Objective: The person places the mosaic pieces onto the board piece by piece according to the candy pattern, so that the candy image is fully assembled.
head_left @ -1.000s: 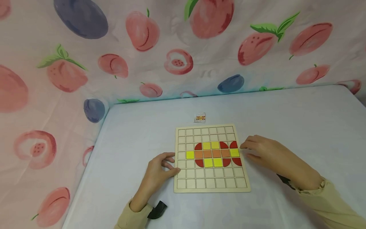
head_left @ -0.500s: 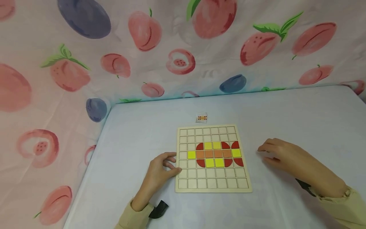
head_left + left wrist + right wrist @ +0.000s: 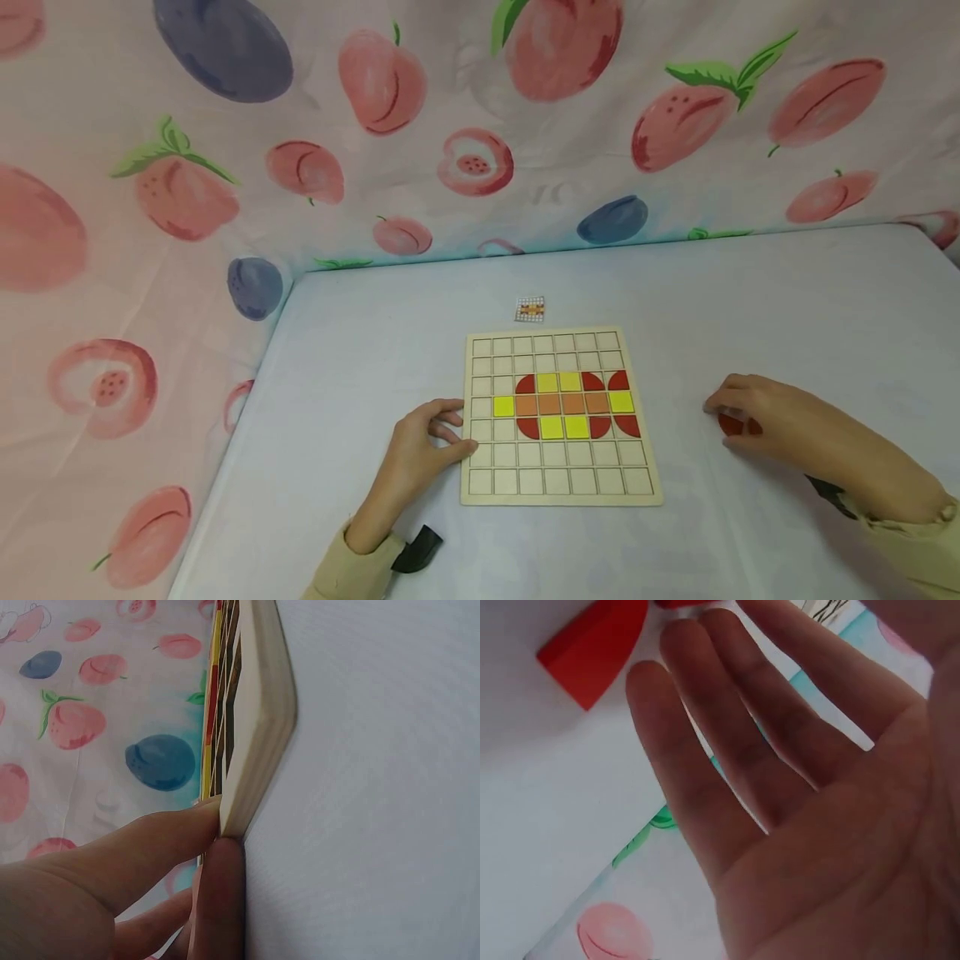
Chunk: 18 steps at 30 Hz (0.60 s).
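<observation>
A wooden grid board (image 3: 555, 481) lies on the table, partly filled with yellow squares (image 3: 504, 407), orange squares (image 3: 550, 404) and red quarter-circle tiles (image 3: 527, 384). My left hand (image 3: 416, 442) holds its left edge, the thumb on the rim; the left wrist view shows that edge (image 3: 264, 712) close up. To the right of the board, my right hand (image 3: 763, 417) hovers with relaxed fingers around a loose red tile (image 3: 730, 425). In the right wrist view a red quarter-circle tile (image 3: 596, 652) lies beyond the fingertips, and part of another red piece (image 3: 681, 603) shows at the top edge.
Behind the board lies a small pattern card (image 3: 530, 309) with a matching coloured grid. A peach-print cloth (image 3: 465, 208) hangs behind and to the left of the white tabletop (image 3: 375, 333). A black strap (image 3: 417, 550) sits at the left cuff.
My right hand has moved away from the board's right edge, rightward to loose red tile. My left hand has stayed at the board's left edge. The tiles on the board look the same.
</observation>
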Each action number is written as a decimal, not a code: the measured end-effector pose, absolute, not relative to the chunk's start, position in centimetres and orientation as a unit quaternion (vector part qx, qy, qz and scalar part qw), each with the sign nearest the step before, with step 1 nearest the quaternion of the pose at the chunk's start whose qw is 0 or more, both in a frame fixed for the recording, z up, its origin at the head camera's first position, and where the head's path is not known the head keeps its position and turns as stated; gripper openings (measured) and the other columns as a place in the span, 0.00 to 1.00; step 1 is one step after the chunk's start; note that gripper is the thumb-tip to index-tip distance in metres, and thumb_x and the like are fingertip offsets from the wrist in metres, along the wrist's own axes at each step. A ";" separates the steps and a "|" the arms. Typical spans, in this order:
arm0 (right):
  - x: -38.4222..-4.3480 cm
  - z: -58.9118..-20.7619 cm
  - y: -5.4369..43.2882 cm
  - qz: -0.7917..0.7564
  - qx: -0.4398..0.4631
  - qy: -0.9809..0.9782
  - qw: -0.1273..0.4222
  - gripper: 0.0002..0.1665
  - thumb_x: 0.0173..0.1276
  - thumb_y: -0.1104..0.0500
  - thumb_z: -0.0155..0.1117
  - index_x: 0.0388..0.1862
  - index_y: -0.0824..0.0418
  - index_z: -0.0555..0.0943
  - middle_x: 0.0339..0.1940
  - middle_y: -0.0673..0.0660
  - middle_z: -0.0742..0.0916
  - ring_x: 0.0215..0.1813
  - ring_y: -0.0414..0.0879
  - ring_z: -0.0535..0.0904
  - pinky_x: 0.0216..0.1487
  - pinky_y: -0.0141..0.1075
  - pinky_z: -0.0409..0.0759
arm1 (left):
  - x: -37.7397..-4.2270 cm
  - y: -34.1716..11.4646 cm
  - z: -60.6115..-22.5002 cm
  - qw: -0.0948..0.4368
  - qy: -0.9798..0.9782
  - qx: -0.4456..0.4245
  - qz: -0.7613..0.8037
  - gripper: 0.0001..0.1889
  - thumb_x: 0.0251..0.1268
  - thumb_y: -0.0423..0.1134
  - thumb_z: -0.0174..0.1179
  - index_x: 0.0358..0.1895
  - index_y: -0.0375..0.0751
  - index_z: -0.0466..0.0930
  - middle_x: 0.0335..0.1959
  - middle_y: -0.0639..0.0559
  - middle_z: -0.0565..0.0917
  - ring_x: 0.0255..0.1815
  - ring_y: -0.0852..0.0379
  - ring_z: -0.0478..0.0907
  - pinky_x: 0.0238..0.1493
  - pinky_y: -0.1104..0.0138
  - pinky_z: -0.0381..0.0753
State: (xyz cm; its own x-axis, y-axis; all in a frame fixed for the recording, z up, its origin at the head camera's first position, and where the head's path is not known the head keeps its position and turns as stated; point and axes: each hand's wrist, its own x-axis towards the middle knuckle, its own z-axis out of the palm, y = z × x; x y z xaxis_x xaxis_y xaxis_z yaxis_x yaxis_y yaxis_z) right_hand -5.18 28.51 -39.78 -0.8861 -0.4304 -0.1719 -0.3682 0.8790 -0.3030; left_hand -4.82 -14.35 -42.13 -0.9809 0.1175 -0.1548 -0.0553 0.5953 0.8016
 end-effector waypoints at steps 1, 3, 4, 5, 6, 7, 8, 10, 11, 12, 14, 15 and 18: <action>-5.2 -39.8 28.7 -0.134 -0.207 0.961 0.127 0.19 0.50 0.62 0.80 0.43 0.57 0.86 0.39 0.47 0.82 0.37 0.40 0.75 0.39 0.38 0.81 | -4.8 -14.4 -42.1 0.096 0.888 0.018 0.450 0.28 0.50 0.33 0.76 0.57 0.39 0.80 0.40 0.52 0.83 0.32 0.63 0.80 0.43 0.65 0.76; -5.3 -40.0 29.0 -0.137 -0.211 0.958 0.135 0.18 0.51 0.63 0.79 0.42 0.57 0.86 0.38 0.46 0.81 0.36 0.39 0.73 0.36 0.35 0.79 | -4.8 -14.4 -42.1 0.096 0.887 0.018 0.451 0.28 0.50 0.33 0.76 0.57 0.39 0.80 0.40 0.52 0.83 0.32 0.63 0.80 0.43 0.65 0.76; -5.3 -40.0 29.1 -0.137 -0.214 0.958 0.135 0.18 0.51 0.64 0.79 0.42 0.57 0.86 0.37 0.45 0.81 0.35 0.38 0.72 0.35 0.34 0.79 | -4.8 -14.4 -42.1 0.095 0.887 0.018 0.451 0.27 0.50 0.33 0.76 0.57 0.39 0.80 0.40 0.52 0.83 0.32 0.63 0.80 0.44 0.65 0.76; -5.3 -40.0 29.1 -0.140 -0.217 0.957 0.133 0.17 0.51 0.65 0.79 0.41 0.57 0.86 0.37 0.45 0.81 0.35 0.38 0.72 0.35 0.34 0.79 | -4.8 -14.4 -42.2 0.095 0.887 0.018 0.451 0.27 0.50 0.33 0.76 0.57 0.39 0.80 0.40 0.52 0.83 0.32 0.63 0.80 0.43 0.65 0.76; -5.3 -40.0 29.1 -0.141 -0.218 0.957 0.132 0.17 0.51 0.65 0.79 0.41 0.56 0.86 0.37 0.44 0.80 0.35 0.37 0.72 0.35 0.33 0.79 | -4.8 -14.4 -42.1 0.096 0.887 0.018 0.452 0.27 0.50 0.33 0.76 0.57 0.39 0.80 0.41 0.52 0.83 0.33 0.63 0.80 0.43 0.65 0.76; -5.3 -40.0 29.2 -0.143 -0.222 0.956 0.129 0.17 0.51 0.66 0.79 0.41 0.56 0.86 0.36 0.44 0.80 0.34 0.37 0.72 0.35 0.33 0.79 | -4.8 -14.4 -42.1 0.096 0.887 0.018 0.452 0.27 0.50 0.33 0.76 0.57 0.39 0.80 0.41 0.52 0.83 0.33 0.63 0.80 0.43 0.65 0.76; -5.3 -40.0 29.1 -0.146 -0.223 0.955 0.129 0.17 0.51 0.66 0.79 0.41 0.56 0.86 0.35 0.43 0.80 0.34 0.36 0.72 0.35 0.32 0.78 | -4.8 -14.4 -42.1 0.096 0.887 0.018 0.452 0.27 0.50 0.33 0.76 0.57 0.39 0.80 0.41 0.52 0.83 0.33 0.63 0.80 0.43 0.65 0.76; -5.3 -40.0 29.1 -0.151 -0.222 0.954 0.135 0.17 0.51 0.66 0.78 0.41 0.56 0.85 0.35 0.43 0.80 0.33 0.35 0.71 0.34 0.31 0.78 | -4.8 -14.3 -42.1 0.096 0.887 0.017 0.452 0.27 0.50 0.32 0.76 0.57 0.39 0.80 0.41 0.52 0.83 0.33 0.63 0.80 0.43 0.65 0.76; -5.3 -40.0 29.1 -0.153 -0.222 0.953 0.138 0.17 0.51 0.66 0.78 0.41 0.56 0.85 0.35 0.43 0.80 0.33 0.35 0.71 0.34 0.31 0.78 | -4.8 -14.3 -42.1 0.097 0.886 0.017 0.452 0.27 0.50 0.32 0.76 0.57 0.39 0.80 0.41 0.52 0.83 0.33 0.63 0.80 0.43 0.65 0.76; -5.4 -39.9 29.0 -0.156 -0.221 0.952 0.143 0.17 0.51 0.66 0.78 0.41 0.55 0.85 0.35 0.43 0.80 0.33 0.36 0.71 0.34 0.31 0.78 | -4.8 -14.3 -42.0 0.097 0.886 0.017 0.452 0.28 0.50 0.32 0.76 0.58 0.39 0.80 0.41 0.52 0.83 0.33 0.62 0.80 0.43 0.65 0.76; -5.4 -39.9 29.0 -0.160 -0.219 0.950 0.151 0.17 0.51 0.66 0.78 0.40 0.55 0.85 0.35 0.44 0.80 0.34 0.36 0.71 0.34 0.31 0.78 | -4.8 -14.3 -42.0 0.097 0.887 0.016 0.452 0.28 0.50 0.32 0.76 0.58 0.39 0.80 0.41 0.52 0.83 0.33 0.62 0.80 0.43 0.65 0.76; -5.5 -39.9 29.0 -0.161 -0.221 0.950 0.153 0.17 0.51 0.66 0.79 0.40 0.55 0.85 0.35 0.44 0.80 0.34 0.37 0.71 0.34 0.31 0.78 | -4.8 -14.3 -42.0 0.098 0.886 0.016 0.452 0.28 0.50 0.32 0.76 0.58 0.39 0.80 0.41 0.52 0.83 0.33 0.62 0.80 0.43 0.65 0.76; -5.6 -39.8 29.0 -0.162 -0.227 0.949 0.145 0.18 0.49 0.65 0.80 0.38 0.54 0.85 0.34 0.43 0.79 0.33 0.35 0.71 0.33 0.31 0.78 | -4.8 -14.3 -42.0 0.099 0.886 0.016 0.453 0.28 0.50 0.33 0.76 0.58 0.39 0.80 0.41 0.52 0.83 0.33 0.63 0.80 0.43 0.65 0.76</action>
State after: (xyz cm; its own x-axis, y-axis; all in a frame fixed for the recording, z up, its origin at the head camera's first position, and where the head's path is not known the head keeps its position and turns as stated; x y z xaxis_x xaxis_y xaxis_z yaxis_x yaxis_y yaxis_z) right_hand -5.59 28.95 -39.84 -0.8550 -0.4779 -0.2013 -0.3842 0.8445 -0.3732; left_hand -4.80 -14.33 -42.00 -0.9798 0.1184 -0.1612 -0.0613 0.5895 0.8054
